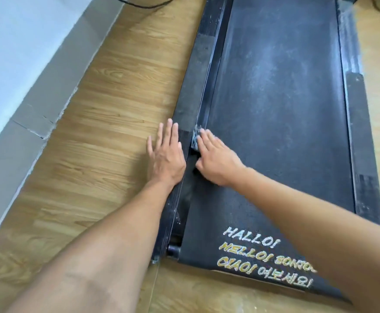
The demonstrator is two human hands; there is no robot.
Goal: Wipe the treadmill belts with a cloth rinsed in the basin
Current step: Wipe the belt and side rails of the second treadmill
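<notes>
A black treadmill belt, dusty with pale streaks, runs up the right half of the head view. Its near end carries printed greetings in white and yellow. A small grey cloth lies at the belt's left edge, against the left side rail. My right hand presses flat on the cloth, which mostly hides under the fingers. My left hand rests flat with fingers spread, partly on the wooden floor and partly on the rail's outer edge, holding nothing. No basin is in view.
Wood-pattern floor lies to the left of the treadmill, bordered by a grey skirting and white wall. A black cable crosses the floor at the top. The right side rail looks dusty.
</notes>
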